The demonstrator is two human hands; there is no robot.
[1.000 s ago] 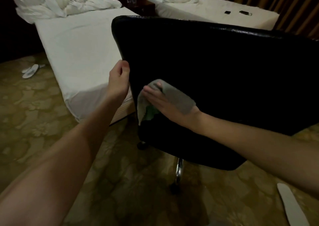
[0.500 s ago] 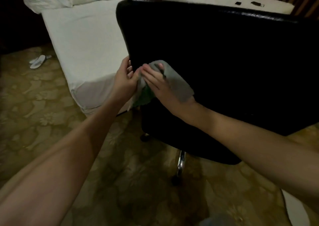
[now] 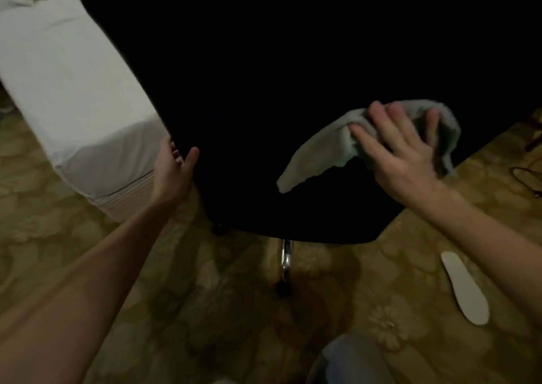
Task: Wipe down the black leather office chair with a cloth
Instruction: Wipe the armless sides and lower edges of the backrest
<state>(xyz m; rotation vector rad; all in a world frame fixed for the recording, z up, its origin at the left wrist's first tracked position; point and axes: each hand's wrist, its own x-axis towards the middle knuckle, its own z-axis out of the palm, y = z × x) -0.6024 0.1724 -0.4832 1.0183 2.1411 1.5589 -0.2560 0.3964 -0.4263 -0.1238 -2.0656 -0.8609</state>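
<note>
I am pressing the cloth (image 3: 352, 146) flat against the black chair back (image 3: 278, 90) at about three o'clock with my right hand (image 3: 401, 154), fingers spread. My left hand (image 3: 173, 169) is gripping the chair's edge at nine o'clock. The chair sits on castors; pushing hard could roll or swivel it away, and the loose cloth tail could slip free.

Patterned carpet (image 3: 205, 310) under chair base (image 3: 286, 262), white slipper (image 3: 465, 288), bed (image 3: 73, 90).
</note>
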